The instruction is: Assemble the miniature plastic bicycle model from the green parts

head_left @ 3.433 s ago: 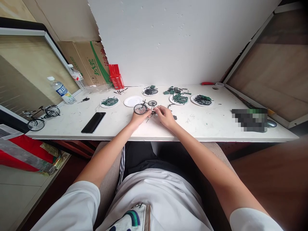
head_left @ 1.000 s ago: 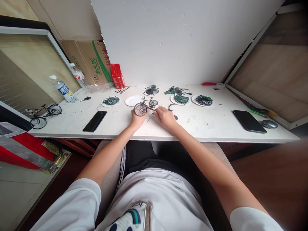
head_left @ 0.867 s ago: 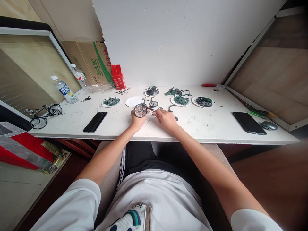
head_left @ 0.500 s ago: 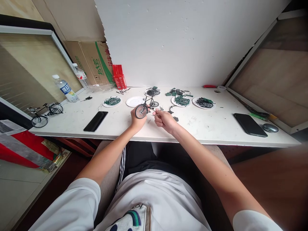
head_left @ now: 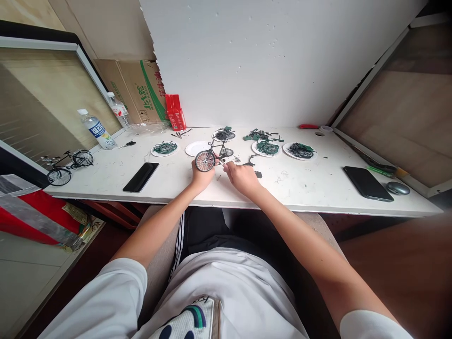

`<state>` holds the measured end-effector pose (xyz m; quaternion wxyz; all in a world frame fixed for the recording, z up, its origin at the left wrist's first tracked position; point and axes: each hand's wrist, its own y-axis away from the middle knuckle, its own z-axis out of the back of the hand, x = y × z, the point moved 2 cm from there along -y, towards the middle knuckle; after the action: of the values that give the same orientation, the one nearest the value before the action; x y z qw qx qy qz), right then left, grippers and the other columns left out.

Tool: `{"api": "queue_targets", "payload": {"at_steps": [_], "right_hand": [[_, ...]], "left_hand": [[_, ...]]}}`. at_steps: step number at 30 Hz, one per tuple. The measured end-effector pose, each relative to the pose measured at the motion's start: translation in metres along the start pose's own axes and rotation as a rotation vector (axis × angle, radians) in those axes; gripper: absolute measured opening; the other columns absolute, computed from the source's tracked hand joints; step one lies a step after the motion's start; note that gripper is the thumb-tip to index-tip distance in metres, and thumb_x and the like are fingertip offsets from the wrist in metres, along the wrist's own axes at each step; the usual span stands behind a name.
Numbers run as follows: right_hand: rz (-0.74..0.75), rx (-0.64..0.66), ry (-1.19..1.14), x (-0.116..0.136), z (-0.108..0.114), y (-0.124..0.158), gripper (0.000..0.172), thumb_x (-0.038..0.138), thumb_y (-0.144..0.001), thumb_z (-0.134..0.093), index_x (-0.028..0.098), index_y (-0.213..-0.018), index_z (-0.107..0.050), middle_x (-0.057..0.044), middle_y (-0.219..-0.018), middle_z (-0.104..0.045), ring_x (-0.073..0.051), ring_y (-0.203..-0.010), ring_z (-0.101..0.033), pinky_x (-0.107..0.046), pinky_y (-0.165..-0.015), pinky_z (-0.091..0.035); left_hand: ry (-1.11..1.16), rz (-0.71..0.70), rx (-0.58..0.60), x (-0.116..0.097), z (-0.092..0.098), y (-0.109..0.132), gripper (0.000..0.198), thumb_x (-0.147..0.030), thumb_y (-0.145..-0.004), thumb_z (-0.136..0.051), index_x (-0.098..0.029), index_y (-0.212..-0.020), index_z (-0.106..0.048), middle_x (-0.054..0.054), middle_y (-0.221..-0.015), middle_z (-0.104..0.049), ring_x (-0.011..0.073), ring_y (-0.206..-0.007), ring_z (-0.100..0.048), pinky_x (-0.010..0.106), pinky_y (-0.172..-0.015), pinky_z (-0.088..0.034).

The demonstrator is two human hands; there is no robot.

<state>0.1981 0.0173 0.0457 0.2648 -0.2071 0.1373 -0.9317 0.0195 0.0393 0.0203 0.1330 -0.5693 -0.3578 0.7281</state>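
A small black model bicycle (head_left: 205, 161) is held up over the table's front part by my left hand (head_left: 202, 176), whose fingers close round its lower frame behind the large spoked wheel. My right hand (head_left: 241, 177) is pinched beside the frame, close to my left fingertips. A thin, light-coloured shaft, perhaps a small screwdriver, shows between its fingers and the bicycle; most of it is hidden. Behind the bicycle lies a white paper plate (head_left: 192, 149). Dark loose parts (head_left: 258, 174) rest just right of my right hand.
Paper plates of green and black parts (head_left: 267, 148) stand along the back, with a part pile (head_left: 259, 135) behind. Another model bicycle (head_left: 70, 165) is at the far left. Phones (head_left: 141, 177) lie on both sides. Bottles (head_left: 97, 129) and a red box (head_left: 175, 113) stand back left.
The bicycle has turned and shifted slightly left in my left hand. My right hand has rotated, its back now more upward, and moved a little left.
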Motion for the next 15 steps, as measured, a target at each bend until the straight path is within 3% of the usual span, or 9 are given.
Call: {"api": "queue_targets", "payload": {"at_steps": [2,5,7,10,12,15], "right_hand": [[-0.083,-0.002,-0.355,0.004,0.001,0.0,0.047,0.049,-0.117,-0.034,0.02,-0.093,-0.061,-0.005,-0.065,-0.061,-0.019,-0.059,-0.053,-0.031,-0.066,-0.034],[-0.269,0.116,-1.009,0.011,0.0,0.0,0.052,0.065,-0.112,-0.038,0.023,-0.088,-0.056,0.005,-0.053,-0.043,-0.015,-0.048,-0.04,-0.029,-0.058,-0.035],[-0.359,0.162,-1.241,0.014,-0.001,0.0,0.051,0.069,-0.109,-0.045,0.023,-0.089,-0.055,0.008,-0.053,-0.035,-0.013,-0.046,-0.034,-0.028,-0.053,-0.031],[-0.309,0.097,-1.098,0.011,-0.002,-0.001,0.053,0.064,-0.112,-0.038,0.021,-0.088,-0.06,0.005,-0.053,-0.041,-0.015,-0.049,-0.043,-0.029,-0.058,-0.037],[-0.213,0.026,-0.77,0.007,-0.001,-0.001,0.056,0.059,-0.115,-0.032,0.02,-0.089,-0.063,0.0,-0.059,-0.054,-0.018,-0.057,-0.054,-0.03,-0.066,-0.04],[-0.094,-0.044,-0.22,-0.001,0.001,0.0,0.046,0.05,-0.117,-0.033,0.019,-0.107,-0.066,-0.008,-0.08,-0.072,-0.023,-0.074,-0.065,-0.03,-0.069,-0.036]], "left_hand": [[-0.011,-0.005,-0.008,-0.001,0.0,0.004,0.017,-0.003,-0.079,-0.065,-0.017,-0.084,-0.074,0.011,-0.099,-0.083,0.022,-0.095,-0.08,0.035,-0.094,-0.065],[-0.026,-0.042,-0.023,-0.002,0.002,0.006,0.022,-0.001,-0.078,-0.064,-0.017,-0.085,-0.076,0.01,-0.1,-0.083,0.023,-0.098,-0.08,0.036,-0.097,-0.065],[-0.033,-0.074,-0.028,-0.001,0.003,0.005,0.025,-0.001,-0.078,-0.064,-0.017,-0.09,-0.078,0.01,-0.101,-0.084,0.0234,-0.1,-0.081,0.037,-0.098,-0.065],[-0.024,-0.096,-0.009,0.0,0.003,0.003,0.025,-0.003,-0.078,-0.068,-0.017,-0.096,-0.079,0.01,-0.101,-0.084,0.024,-0.099,-0.081,0.037,-0.096,-0.066],[0.002,-0.078,-0.001,0.0,0.003,0.001,0.021,-0.004,-0.079,-0.071,-0.016,-0.094,-0.079,0.011,-0.1,-0.084,0.0238,-0.097,-0.081,0.037,-0.095,-0.066],[0.037,-0.039,0.026,-0.001,0.001,-0.001,0.015,-0.007,-0.081,-0.073,-0.016,-0.092,-0.078,0.011,-0.097,-0.084,0.0225,-0.092,-0.08,0.036,-0.094,-0.066]]}}
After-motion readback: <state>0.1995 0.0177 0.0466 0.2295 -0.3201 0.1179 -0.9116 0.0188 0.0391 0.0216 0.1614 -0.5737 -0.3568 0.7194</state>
